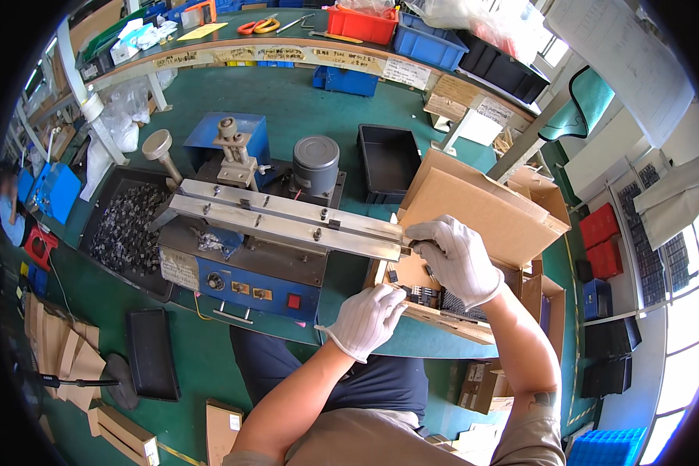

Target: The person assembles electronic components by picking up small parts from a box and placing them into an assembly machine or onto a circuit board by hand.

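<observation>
Both my hands wear white striped gloves. My right hand [460, 260] is at the right end of a long metal rail [279, 225], its fingers bent and closed; whatever lies between them is too small to make out. Lower and to the left, my left hand [363, 320] has its fingers pressed together beside the near left edge of an open cardboard box [446, 328]. What those fingers hold, if anything, is hidden. Small black parts [423, 296] lie inside the box under my right hand. The rail runs across a blue bench machine [245, 287] with a knob and a red switch.
A black tray [163, 287] heaped with small dark pieces stands left of the machine. Behind are a grey cylinder [316, 165] and a black bin [388, 167]. A raised box flap [474, 198] stands beyond my right hand. Red bin [363, 25] and scissors [259, 26] sit on the shelf.
</observation>
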Demonstrator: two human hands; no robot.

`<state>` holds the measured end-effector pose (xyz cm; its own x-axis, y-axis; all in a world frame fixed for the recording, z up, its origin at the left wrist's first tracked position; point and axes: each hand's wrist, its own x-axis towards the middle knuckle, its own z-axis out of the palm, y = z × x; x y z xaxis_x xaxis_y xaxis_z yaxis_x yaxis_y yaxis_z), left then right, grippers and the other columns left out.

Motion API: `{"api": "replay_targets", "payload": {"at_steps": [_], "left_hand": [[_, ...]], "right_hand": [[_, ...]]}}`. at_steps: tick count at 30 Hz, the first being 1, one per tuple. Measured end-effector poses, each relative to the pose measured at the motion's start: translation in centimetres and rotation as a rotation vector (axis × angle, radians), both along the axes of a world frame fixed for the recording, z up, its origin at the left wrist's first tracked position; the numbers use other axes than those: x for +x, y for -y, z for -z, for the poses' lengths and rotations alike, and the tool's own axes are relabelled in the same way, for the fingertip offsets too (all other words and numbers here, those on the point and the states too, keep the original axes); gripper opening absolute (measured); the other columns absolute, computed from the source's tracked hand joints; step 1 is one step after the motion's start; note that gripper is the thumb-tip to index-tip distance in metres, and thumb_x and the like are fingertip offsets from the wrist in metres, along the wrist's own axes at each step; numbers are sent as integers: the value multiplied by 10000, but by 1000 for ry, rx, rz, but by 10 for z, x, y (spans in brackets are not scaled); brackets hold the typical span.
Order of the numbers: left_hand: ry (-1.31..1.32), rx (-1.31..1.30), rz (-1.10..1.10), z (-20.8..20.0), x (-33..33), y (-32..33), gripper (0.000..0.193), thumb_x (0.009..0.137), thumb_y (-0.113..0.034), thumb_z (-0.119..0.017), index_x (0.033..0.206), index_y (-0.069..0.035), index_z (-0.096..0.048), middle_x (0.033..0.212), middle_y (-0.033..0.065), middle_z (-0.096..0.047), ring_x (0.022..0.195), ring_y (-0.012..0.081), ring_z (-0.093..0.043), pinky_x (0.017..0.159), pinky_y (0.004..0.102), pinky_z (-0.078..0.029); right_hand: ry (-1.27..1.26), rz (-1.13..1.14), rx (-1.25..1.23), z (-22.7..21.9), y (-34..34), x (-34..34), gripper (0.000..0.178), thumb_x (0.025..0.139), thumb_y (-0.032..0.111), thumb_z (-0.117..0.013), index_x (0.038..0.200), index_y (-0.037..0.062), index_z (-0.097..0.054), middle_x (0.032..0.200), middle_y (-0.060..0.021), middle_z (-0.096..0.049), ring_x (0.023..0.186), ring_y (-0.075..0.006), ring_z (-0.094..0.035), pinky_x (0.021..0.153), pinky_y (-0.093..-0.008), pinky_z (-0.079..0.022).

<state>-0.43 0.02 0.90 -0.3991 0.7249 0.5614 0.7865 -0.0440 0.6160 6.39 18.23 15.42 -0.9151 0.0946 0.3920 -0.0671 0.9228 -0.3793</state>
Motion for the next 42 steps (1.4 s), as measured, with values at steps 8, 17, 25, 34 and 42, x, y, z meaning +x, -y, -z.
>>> {"api": "replay_targets", "payload": {"at_steps": [8, 17, 25, 34, 42], "left_hand": [[-36, 41, -13, 3, -2, -2, 195, 972, -216, -724, 1120, -96, -684, 957, 78, -668, 796, 303, -703, 697, 424, -591], [32, -9, 8, -1, -1, 0, 182, 942, -153, -754, 1099, -62, -756, 1037, 102, -723, 878, 321, -726, 762, 416, -609], [29, -14, 10, -1, -1, -1, 186, 931, -157, -763, 1086, -54, -764, 1010, 111, -725, 875, 330, -725, 764, 419, -609], [7, -12, -1, 0, -1, 0, 200, 929, -157, -768, 1102, -64, -733, 968, 99, -694, 838, 325, -710, 733, 419, -597], [-3, 4, -4, 1, 0, -1, 205, 945, -182, -749, 1124, -85, -724, 956, 84, -675, 803, 307, -698, 701, 420, -589]], "right_hand": [[-64, 135, -29, 3, 19, -15, 307, 889, 25, -780, 1193, 48, -740, 949, -132, -741, 890, -308, -721, 812, -384, -587], [741, 324, 93, 78, 6, -19, 402, 905, 378, -755, 1011, -9, -773, 968, -255, -768, 943, -426, -762, 832, -476, -614], [674, 300, 179, 116, -8, -22, 295, 897, 221, -714, 1006, -53, -734, 960, -296, -749, 943, -443, -754, 815, -480, -619], [199, 214, -162, 28, -14, 9, 92, 923, 27, -658, 1014, 17, -662, 929, -218, -704, 935, -440, -676, 838, -489, -552], [227, 54, 92, -14, 1, 10, 164, 927, -59, -615, 1059, 18, -676, 1037, -192, -667, 1022, -406, -652, 905, -453, -542]]}}
